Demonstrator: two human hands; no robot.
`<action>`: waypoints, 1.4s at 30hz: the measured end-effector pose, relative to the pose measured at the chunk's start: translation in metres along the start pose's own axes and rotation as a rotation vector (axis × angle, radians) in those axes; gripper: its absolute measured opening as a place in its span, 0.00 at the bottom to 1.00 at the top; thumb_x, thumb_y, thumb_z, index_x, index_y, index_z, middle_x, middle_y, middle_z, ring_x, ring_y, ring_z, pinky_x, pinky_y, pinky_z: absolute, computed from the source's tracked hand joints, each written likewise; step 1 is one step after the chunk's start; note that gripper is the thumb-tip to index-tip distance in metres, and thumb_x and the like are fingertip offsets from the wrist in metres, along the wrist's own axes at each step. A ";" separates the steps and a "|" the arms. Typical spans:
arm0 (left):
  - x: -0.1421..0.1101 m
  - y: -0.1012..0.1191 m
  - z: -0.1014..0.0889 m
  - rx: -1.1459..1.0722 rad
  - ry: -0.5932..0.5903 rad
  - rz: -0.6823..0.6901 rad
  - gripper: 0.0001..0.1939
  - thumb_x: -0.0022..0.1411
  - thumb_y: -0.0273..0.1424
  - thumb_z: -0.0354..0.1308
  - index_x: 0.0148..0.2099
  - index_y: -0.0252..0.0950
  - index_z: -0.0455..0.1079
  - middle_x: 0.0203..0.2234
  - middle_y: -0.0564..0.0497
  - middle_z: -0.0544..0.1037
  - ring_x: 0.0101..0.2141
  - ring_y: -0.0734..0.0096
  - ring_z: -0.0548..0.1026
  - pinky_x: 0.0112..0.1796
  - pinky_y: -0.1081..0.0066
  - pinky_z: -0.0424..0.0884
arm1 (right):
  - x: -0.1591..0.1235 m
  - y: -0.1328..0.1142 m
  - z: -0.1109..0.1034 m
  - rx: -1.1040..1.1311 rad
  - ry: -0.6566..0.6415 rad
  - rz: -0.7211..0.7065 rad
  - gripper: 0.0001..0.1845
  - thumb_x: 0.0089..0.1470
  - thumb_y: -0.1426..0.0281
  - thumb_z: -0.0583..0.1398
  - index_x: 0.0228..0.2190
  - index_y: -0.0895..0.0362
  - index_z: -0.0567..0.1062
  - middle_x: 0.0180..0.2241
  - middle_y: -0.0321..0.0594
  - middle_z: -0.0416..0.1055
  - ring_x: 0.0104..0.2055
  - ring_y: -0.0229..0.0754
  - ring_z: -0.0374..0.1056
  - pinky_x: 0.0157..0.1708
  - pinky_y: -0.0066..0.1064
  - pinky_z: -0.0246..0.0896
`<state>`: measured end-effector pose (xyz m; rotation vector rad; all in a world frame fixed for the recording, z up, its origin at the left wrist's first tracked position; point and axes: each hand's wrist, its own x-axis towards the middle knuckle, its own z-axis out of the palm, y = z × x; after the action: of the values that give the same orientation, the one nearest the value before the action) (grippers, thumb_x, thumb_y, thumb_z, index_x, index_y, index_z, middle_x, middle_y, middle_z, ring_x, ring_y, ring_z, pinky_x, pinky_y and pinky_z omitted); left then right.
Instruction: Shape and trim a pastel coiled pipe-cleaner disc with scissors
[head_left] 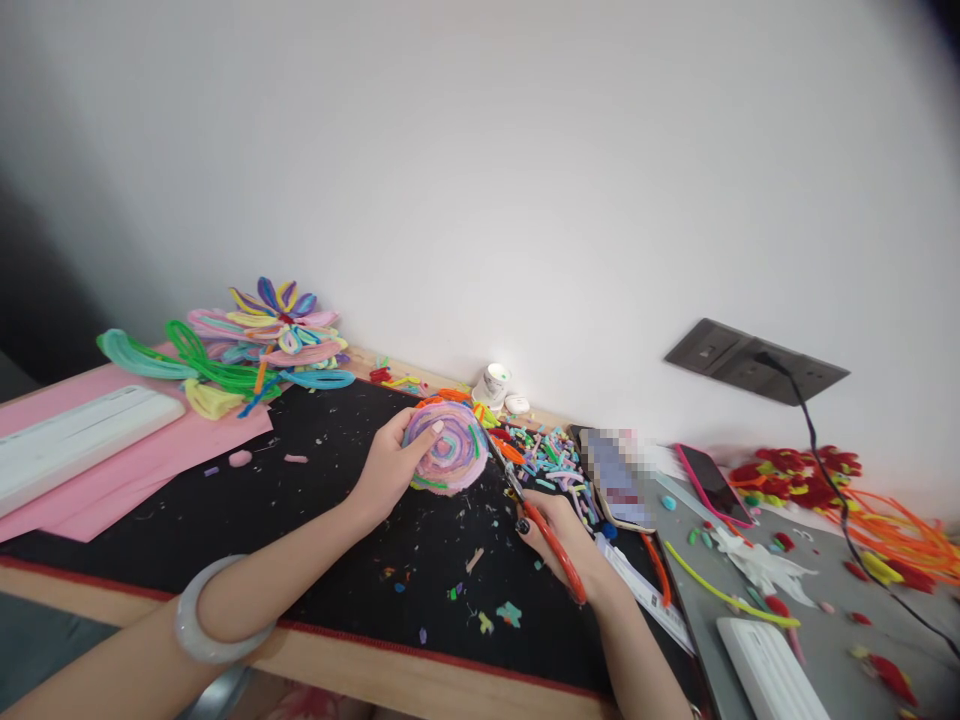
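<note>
My left hand (396, 455) grips a round disc of coiled pipe cleaners (452, 455) in pink, purple and green, thumb across its face. The disc is held up over a black mat (322, 545). In my right hand (559, 530) are red-handled scissors (556, 550), their blades pointing up and left. The blade tips are close to the disc's right edge; whether they touch it I cannot tell. Behind the blades lies a heap of short cut pipe cleaner pieces (551, 455).
Pipe cleaner flowers (289, 325) and pink paper (217, 440) lie at the left with a white bar-shaped case (90, 430). A paper cup (493, 385) stands by the wall. Phones (619, 478) lie at the right, below a socket with a black cable (814, 440). Scraps litter the mat.
</note>
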<state>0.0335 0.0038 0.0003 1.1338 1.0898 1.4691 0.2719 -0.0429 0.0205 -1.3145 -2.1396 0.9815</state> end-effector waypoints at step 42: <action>0.001 0.000 -0.001 0.027 0.030 0.044 0.13 0.56 0.39 0.61 0.39 0.35 0.71 0.31 0.53 0.76 0.34 0.67 0.73 0.36 0.72 0.69 | 0.002 0.003 0.000 -0.042 0.021 0.019 0.20 0.53 0.55 0.56 0.23 0.55 0.55 0.21 0.29 0.48 0.24 0.34 0.42 0.22 0.27 0.39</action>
<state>0.0321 0.0048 -0.0001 1.1650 1.1147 1.5135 0.2733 -0.0404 0.0182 -1.3617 -2.1468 0.9309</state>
